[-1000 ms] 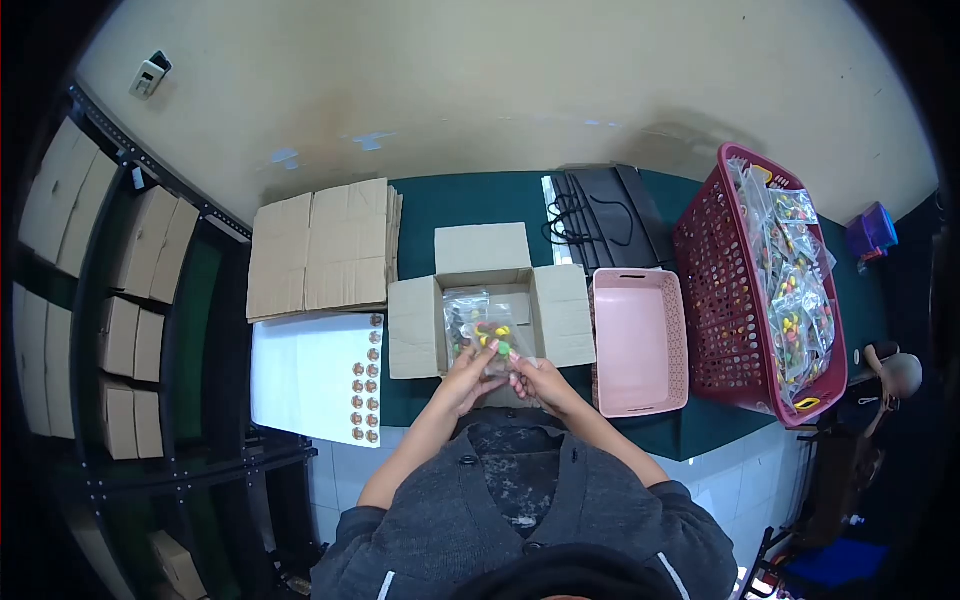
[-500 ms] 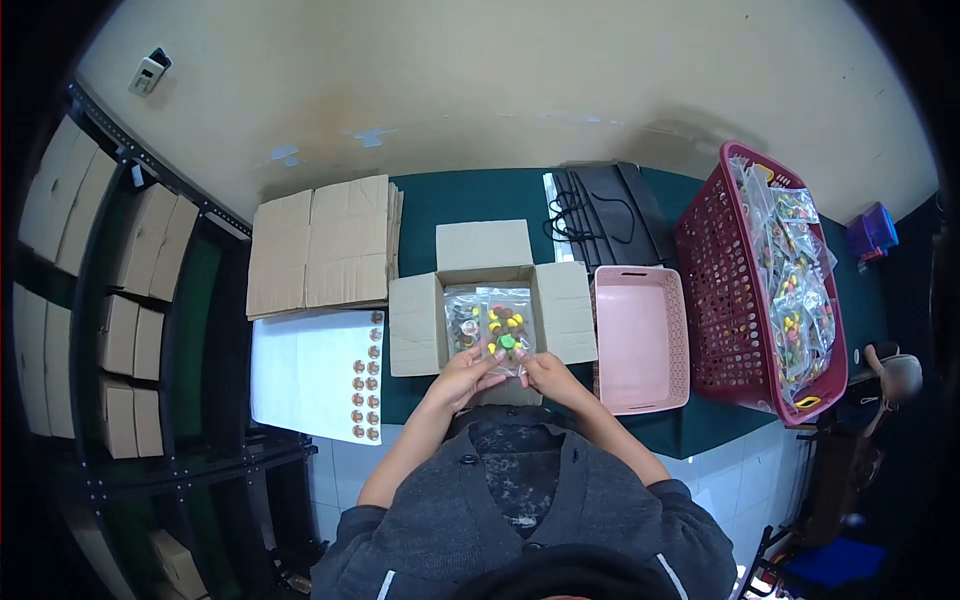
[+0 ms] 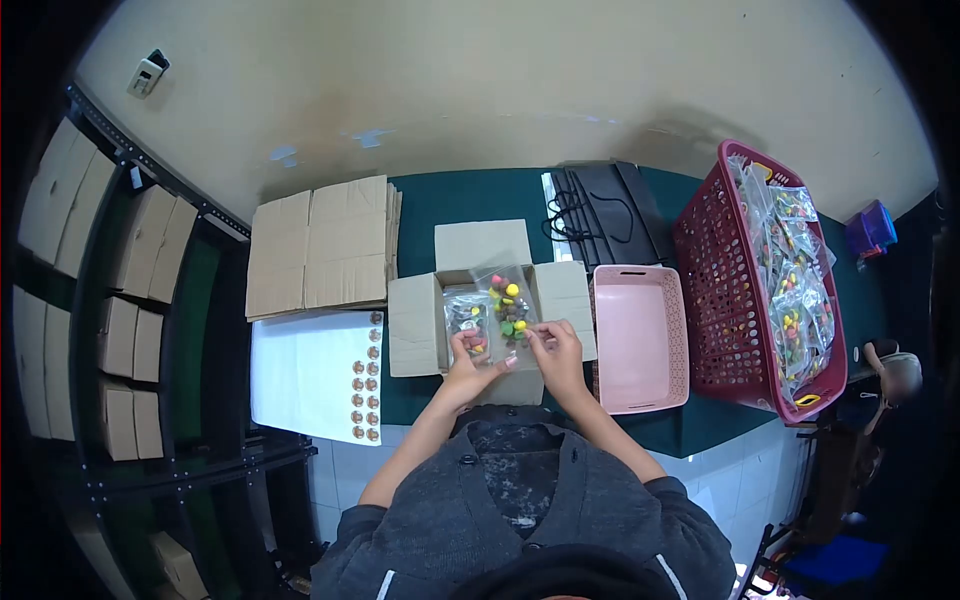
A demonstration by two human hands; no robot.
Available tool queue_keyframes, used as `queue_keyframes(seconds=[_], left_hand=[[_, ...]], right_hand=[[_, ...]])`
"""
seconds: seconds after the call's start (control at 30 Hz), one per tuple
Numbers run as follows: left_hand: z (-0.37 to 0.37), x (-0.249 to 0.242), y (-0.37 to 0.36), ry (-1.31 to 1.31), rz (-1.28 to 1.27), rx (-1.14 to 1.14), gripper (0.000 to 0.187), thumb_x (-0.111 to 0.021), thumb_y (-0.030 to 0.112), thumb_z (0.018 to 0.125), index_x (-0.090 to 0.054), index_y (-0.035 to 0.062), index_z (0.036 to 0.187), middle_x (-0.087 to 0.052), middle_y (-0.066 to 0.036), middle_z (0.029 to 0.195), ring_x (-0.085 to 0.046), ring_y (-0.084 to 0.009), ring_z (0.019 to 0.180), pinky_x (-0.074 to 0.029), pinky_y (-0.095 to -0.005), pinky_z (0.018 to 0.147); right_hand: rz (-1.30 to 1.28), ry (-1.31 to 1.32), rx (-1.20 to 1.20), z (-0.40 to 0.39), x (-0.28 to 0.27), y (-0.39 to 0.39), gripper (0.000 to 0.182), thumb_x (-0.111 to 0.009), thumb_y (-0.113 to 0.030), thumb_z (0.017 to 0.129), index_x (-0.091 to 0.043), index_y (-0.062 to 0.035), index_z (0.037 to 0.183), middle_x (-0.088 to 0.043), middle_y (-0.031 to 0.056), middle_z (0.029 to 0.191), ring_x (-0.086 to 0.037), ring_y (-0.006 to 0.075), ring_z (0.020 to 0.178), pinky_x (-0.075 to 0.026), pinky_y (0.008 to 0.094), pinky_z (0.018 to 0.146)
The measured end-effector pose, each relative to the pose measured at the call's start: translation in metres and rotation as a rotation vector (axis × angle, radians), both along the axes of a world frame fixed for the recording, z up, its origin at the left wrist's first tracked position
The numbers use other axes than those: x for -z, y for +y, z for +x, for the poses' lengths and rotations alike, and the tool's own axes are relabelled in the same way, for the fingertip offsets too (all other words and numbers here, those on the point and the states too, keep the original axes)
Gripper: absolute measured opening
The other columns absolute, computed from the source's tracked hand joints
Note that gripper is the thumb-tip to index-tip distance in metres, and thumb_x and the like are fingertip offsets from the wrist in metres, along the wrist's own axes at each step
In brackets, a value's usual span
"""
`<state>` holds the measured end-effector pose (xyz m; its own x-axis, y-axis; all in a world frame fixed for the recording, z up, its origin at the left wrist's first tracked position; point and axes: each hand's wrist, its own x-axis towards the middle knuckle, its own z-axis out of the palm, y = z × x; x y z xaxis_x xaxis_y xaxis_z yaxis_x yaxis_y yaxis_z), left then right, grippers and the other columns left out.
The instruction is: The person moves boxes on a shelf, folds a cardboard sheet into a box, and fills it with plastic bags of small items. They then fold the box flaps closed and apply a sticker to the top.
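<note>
An open cardboard box (image 3: 413, 328) with its flaps folded out stands in front of me. At its left side inside lies a see-through bag of colourful sweets (image 3: 467, 308). My left hand (image 3: 466, 378) rests its fingertips on that bag, with thumb and fingers spread apart. My right hand (image 3: 560, 358) pinches the lower right edge of a second see-through bag of sweets (image 3: 512, 295), tilted over the right part of the box. The left thumb is close to this bag's bottom edge; whether it touches is hard to tell.
Right of the box stands a pink basket (image 3: 642, 340), then a tall magenta basket (image 3: 720, 300) full of similar bags. Flattened cardboard (image 3: 345, 240) and a white sheet with round stickers (image 3: 305, 370) lie left. Black folded bags (image 3: 610, 210) lie behind. Shelves hold boxes (image 3: 150, 240).
My left hand has left the second bag and moved left onto the first one. My right hand has moved up and right, and the second bag now tilts.
</note>
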<state>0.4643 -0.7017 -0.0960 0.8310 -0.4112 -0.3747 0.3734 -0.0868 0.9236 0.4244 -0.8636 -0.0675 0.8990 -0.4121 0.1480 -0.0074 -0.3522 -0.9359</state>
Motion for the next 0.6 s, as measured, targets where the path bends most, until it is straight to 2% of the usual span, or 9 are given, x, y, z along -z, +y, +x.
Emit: queue_keyframes(seconds=[0.03,0.07,0.13,0.17,0.3,0.37,0.4,0.5,0.6], left_hand=[[0.003,0.004,0.003,-0.004,-0.046,0.086,0.073,-0.070,0.023,0.080,-0.016,0.0066,0.126,-0.026,-0.014,0.133,-0.038,-0.0205,0.121,-0.041,-0.0415,0.093],[0.001,0.008,0.001,-0.004,-0.045,0.085,0.073,-0.070,0.023,0.080,-0.016,0.0066,0.126,-0.026,-0.014,0.133,-0.038,-0.0205,0.121,-0.041,-0.0415,0.093],[0.000,-0.008,-0.006,0.273,-0.411,-0.139,0.064,-0.066,0.024,0.084,-0.022,0.0072,0.127,-0.038,-0.010,0.126,-0.045,-0.0194,0.115,-0.043,-0.0395,0.092],[0.002,-0.007,-0.004,0.271,-0.410,-0.139,0.064,-0.066,0.024,0.084,-0.022,0.0072,0.127,-0.038,-0.010,0.126,-0.045,-0.0194,0.115,-0.043,-0.0395,0.092],[0.011,0.001,0.002,0.409,-0.601,-0.261,0.039,-0.057,0.020,0.090,-0.040,0.0081,0.123,-0.052,-0.007,0.115,-0.053,-0.0180,0.107,-0.044,-0.0363,0.091],[0.009,0.008,0.002,0.401,-0.642,-0.293,0.030,-0.053,0.015,0.092,-0.047,0.0054,0.119,-0.054,-0.007,0.116,-0.055,-0.0185,0.104,-0.046,-0.0367,0.090],[0.007,0.008,0.001,0.406,-0.639,-0.294,0.030,-0.053,0.015,0.092,-0.047,0.0054,0.119,-0.054,-0.007,0.116,-0.055,-0.0185,0.104,-0.046,-0.0367,0.090],[0.005,0.002,-0.005,0.432,-0.706,-0.218,0.031,-0.057,0.019,0.090,-0.049,0.0048,0.116,-0.057,-0.006,0.111,-0.057,-0.0175,0.101,-0.045,-0.0349,0.089],[0.004,0.003,-0.006,0.438,-0.527,-0.240,0.031,-0.059,0.022,0.089,-0.051,0.0057,0.114,-0.058,-0.005,0.107,-0.057,-0.0154,0.097,-0.046,-0.0326,0.085]], right_hand=[[-0.119,0.035,-0.021,0.000,0.000,0.001,0.015,-0.068,-0.006,0.076,-0.062,-0.0012,0.090,-0.055,0.0133,0.096,-0.059,0.0209,0.078,-0.048,0.0307,0.069],[-0.118,0.035,-0.022,-0.001,-0.003,0.004,0.015,-0.068,-0.006,0.076,-0.062,-0.0012,0.090,-0.055,0.0133,0.096,-0.059,0.0209,0.078,-0.048,0.0307,0.069],[-0.281,-0.109,-0.288,-0.003,-0.009,0.011,0.019,-0.069,-0.006,0.075,-0.062,-0.0042,0.092,-0.054,0.0140,0.102,-0.057,0.0268,0.092,-0.047,0.0340,0.078],[-0.347,-0.158,-0.401,-0.003,-0.007,0.011,0.022,-0.070,-0.008,0.074,-0.061,-0.0045,0.094,-0.053,0.0143,0.110,-0.053,0.0298,0.101,-0.045,0.0358,0.084],[-0.351,-0.230,-0.470,-0.001,-0.023,0.009,0.025,-0.069,-0.015,0.076,-0.060,-0.0036,0.097,-0.051,0.0148,0.114,-0.051,0.0294,0.105,-0.043,0.0351,0.086],[-0.014,-0.091,-0.169,0.001,-0.014,0.006,0.026,-0.066,-0.017,0.081,-0.057,-0.0025,0.101,-0.054,0.0130,0.110,-0.053,0.0222,0.102,-0.043,0.0316,0.087],[-0.011,-0.086,-0.168,0.003,-0.004,0.003,0.026,-0.066,-0.017,0.081,-0.057,-0.0025,0.101,-0.054,0.0130,0.110,-0.053,0.0222,0.102,-0.043,0.0316,0.087],[0.224,0.268,-0.317,0.004,0.012,-0.009,0.021,-0.062,-0.021,0.087,-0.052,-0.0028,0.087,-0.053,-0.0023,0.075,-0.047,0.0045,0.069,-0.039,0.0203,0.062],[0.366,0.264,-0.478,-0.002,0.020,-0.004,0.023,-0.063,-0.022,0.087,-0.050,-0.0040,0.079,-0.048,-0.0040,0.066,-0.041,0.0036,0.061,-0.035,0.0207,0.054]])
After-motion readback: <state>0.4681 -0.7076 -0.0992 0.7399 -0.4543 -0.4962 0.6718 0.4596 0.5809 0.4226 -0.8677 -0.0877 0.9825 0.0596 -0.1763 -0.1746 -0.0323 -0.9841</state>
